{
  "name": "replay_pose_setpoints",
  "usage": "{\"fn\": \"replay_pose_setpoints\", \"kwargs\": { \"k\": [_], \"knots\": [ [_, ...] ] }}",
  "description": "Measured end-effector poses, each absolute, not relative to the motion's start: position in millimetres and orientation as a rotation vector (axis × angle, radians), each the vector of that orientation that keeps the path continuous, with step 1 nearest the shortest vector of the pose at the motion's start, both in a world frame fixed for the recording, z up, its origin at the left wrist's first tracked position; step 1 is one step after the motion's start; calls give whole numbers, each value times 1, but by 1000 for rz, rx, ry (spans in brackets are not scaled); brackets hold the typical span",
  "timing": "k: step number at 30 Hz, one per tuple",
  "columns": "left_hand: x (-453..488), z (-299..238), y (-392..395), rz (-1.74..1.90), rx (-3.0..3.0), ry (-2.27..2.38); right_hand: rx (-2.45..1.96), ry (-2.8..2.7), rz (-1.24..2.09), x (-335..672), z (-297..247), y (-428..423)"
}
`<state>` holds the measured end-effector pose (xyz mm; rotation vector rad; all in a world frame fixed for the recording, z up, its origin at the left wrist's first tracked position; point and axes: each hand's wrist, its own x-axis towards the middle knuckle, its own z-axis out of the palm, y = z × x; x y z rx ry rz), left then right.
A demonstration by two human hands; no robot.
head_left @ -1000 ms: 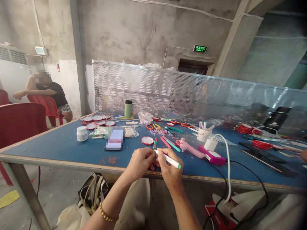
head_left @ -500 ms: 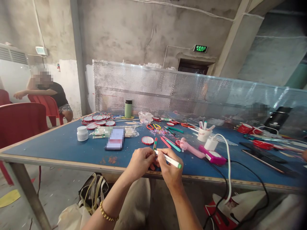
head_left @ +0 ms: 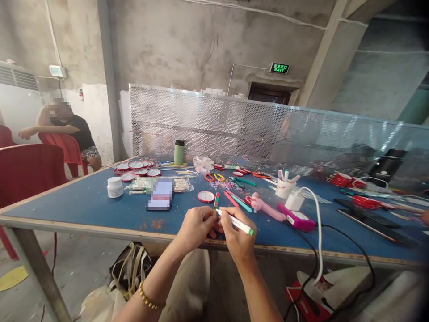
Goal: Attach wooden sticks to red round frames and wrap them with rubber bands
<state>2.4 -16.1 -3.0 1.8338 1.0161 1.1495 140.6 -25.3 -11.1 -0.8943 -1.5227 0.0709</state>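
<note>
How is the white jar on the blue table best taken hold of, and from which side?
Take the white jar by its round wall from above, fingers on opposite sides. It stands upright, short and wide, with bare table on its near side.

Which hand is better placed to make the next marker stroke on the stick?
Right. The right hand grips the white marker, its tip at the stick; the left hand pinches that stick upright, so it likely serves best as the holder.
</note>
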Motion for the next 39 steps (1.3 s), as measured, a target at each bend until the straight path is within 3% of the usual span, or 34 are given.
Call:
{"fn": "replay_pose_setpoints", "kwargs": {
  "k": [39],
  "knots": [
    [4,-5,-15,1165,1845,1014,-875,-1524,84,142,-12,-25]
  ]
}}
